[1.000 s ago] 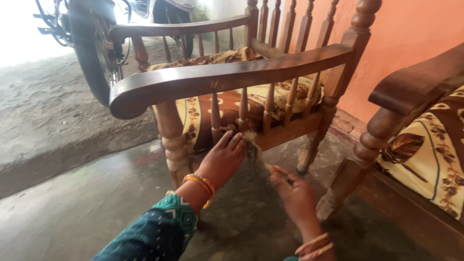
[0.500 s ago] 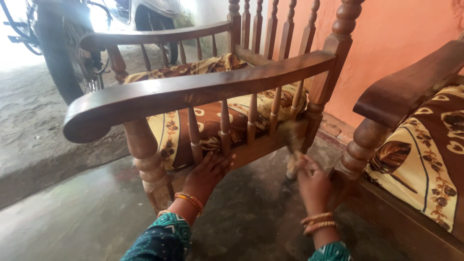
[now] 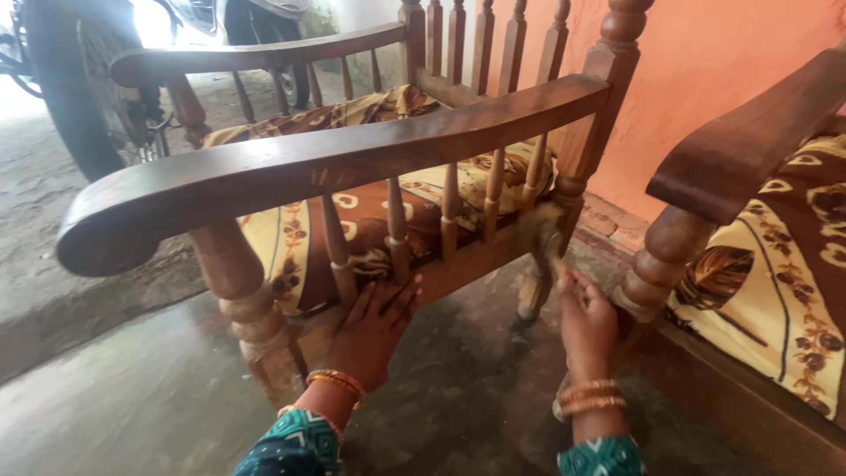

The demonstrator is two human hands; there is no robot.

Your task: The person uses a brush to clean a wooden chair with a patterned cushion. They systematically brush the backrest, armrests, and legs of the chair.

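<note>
left hand [image 3: 374, 328] lay flat, open, on turned wooden chair [image 3: 352, 159] rail; right hand [image 3: 586, 322] gripped blurred fibrous brush [image 3: 539, 231].

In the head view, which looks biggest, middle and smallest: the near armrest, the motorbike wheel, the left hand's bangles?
1. Near armrest, sweeping across most of the picture.
2. Motorbike wheel, partly cut off and farther away, so its true size is unsure.
3. Bangles on the left hand, plainly the smallest.

Motorcycle [image 3: 79, 79] behind chair [image 3: 352, 159]; second chair [image 3: 758, 220] right.
</note>
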